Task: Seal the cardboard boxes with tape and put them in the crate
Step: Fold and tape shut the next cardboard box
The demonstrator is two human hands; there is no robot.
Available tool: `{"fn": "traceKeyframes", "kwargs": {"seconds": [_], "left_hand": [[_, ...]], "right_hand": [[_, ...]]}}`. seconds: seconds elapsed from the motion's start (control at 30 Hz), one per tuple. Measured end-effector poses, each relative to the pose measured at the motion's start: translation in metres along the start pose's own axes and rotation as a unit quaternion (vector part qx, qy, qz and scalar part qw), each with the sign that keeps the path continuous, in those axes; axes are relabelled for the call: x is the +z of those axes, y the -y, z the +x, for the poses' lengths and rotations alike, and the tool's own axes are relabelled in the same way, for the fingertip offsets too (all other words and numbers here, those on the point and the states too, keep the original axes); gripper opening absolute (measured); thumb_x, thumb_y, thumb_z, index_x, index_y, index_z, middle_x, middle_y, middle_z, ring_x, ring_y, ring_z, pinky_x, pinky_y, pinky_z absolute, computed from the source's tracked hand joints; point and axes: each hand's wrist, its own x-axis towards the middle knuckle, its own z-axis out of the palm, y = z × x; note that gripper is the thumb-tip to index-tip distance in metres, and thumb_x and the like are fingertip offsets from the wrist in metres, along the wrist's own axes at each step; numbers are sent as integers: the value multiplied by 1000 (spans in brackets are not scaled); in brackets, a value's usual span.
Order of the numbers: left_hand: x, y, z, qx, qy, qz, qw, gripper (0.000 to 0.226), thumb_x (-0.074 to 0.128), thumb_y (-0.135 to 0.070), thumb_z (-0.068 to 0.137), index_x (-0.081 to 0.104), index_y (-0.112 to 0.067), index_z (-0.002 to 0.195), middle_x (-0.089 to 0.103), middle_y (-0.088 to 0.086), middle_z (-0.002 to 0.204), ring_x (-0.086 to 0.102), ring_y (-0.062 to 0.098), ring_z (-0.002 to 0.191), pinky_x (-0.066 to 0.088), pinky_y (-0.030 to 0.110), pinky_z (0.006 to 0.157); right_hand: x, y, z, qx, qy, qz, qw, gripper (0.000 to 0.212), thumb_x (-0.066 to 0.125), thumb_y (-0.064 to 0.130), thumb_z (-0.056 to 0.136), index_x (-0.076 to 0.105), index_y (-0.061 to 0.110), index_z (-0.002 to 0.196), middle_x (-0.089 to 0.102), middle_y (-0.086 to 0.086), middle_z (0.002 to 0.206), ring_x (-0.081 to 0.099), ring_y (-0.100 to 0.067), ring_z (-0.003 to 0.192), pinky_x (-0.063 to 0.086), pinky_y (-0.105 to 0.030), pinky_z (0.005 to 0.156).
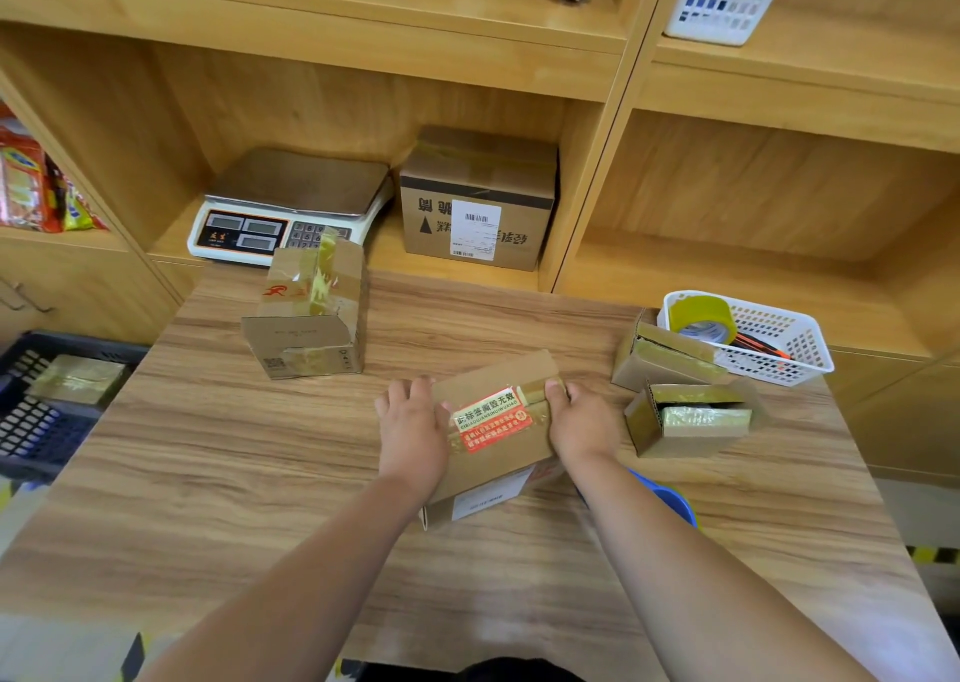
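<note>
Brown corrugated cardboard box (496,424) lies flat near the middle of the wood-grain desk (208,473), held between both hands: the left hand (413,434) wraps its left edge with curled fingers (400,394), and the right hand (584,429) grasps the right edge, one digit resting on the glossy yellowish tape strip (535,395) that crosses the lid. A red and yellow printed label (493,419) sits on top under that tape, between the two hands, and a white label shows on the near side wall. Further back on the left stands a taller open box (311,312), its flaps up and crumpled tape stuck to them. To the right, two small boxes (662,359) (691,421) lie just beside each other, both with shiny tape on them, the rear one touching a white perforated plastic basket (779,354) that holds a yellow-green tape roll (704,317). Off the desk's left edge sits the dark blue slotted crate (31,432), with one flat taped box (78,377) inside. In the wooden shelving behind are a white scale (291,208) with a metal pan and a large printed carton (478,198)
</note>
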Motion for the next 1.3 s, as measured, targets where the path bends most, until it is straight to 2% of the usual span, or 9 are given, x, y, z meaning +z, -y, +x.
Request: {"fn": "traceKeyframes", "kwargs": {"seconds": [0.13, 0.23, 0.4, 0.5, 0.63, 0.77, 0.93, 1.07, 1.3], "left_hand": [[-6, 1, -4, -16, -2, -77, 997, 48, 43, -13, 98, 32, -8, 144, 38, 17, 133, 32, 28, 118, 22, 29, 100], [-8, 4, -12, -124, -15, -168, 978, 75, 61, -25, 90, 17, -1, 146, 29, 18, 143, 27, 32, 133, 23, 36, 109], [-2, 8, -18, -255, 31, -204, 945, 75, 79, -50, 67, 39, -9, 115, 55, 10, 117, 55, 30, 108, 46, 36, 86], [1, 8, -12, -255, 37, -184, 949, 67, 75, -51, 71, 47, -8, 114, 62, 10, 110, 59, 29, 101, 46, 32, 79], [1, 8, -4, -238, 31, -147, 960, 52, 62, -49, 85, 52, -5, 112, 65, 14, 107, 61, 31, 100, 39, 28, 72], [3, 10, -3, -231, 23, -116, 966, 51, 44, -46, 96, 50, -1, 120, 64, 19, 111, 59, 35, 105, 38, 30, 74], [2, 9, -4, -219, 10, -115, 969, 47, 34, -39, 101, 51, 1, 118, 62, 23, 114, 56, 39, 108, 34, 31, 75], [1, 8, -5, -212, 10, -109, 971, 46, 32, -37, 102, 50, 2, 118, 61, 25, 114, 55, 40, 109, 35, 33, 76], [0, 7, -5, -219, 13, -112, 969, 44, 29, -36, 102, 51, 1, 114, 61, 25, 113, 55, 40, 108, 35, 34, 77]], "right_hand": [[-2, 4, -2, -1, -5, -35, 999, 44, 29, 42, 101, 62, 13, 95, 66, -12, 100, 57, -31, 93, 33, -31, 66], [-4, 3, -5, -11, 2, -71, 997, 47, 27, 45, 100, 60, 12, 102, 66, -12, 105, 59, -30, 97, 35, -31, 68], [2, 14, -13, -13, 25, -101, 995, 78, 47, 80, 72, 48, 15, 115, 65, -4, 106, 62, -28, 100, 37, -30, 67], [6, 16, -11, -7, 20, -103, 994, 69, 49, 80, 71, 47, 17, 98, 66, -5, 101, 63, -28, 97, 35, -30, 65], [8, 14, -9, -6, -14, -105, 994, 68, 43, 69, 85, 52, 14, 123, 68, -6, 101, 63, -29, 98, 36, -31, 64], [8, 12, -6, -1, -38, -99, 994, 50, 33, 54, 96, 54, 18, 124, 68, -8, 104, 63, -30, 96, 36, -30, 63], [4, 9, -3, -11, -32, -79, 996, 45, 27, 42, 101, 62, 13, 101, 66, -12, 99, 60, -31, 92, 34, -31, 64], [1, 5, -2, -3, -19, -36, 999, 46, 26, 38, 102, 62, 10, 99, 64, -13, 97, 56, -30, 88, 32, -31, 64], [2, -10, -18, 29, 16, 156, 987, 37, 43, 36, 98, 61, 16, 72, 61, -2, 70, 55, -22, 73, 33, -30, 58]]}}
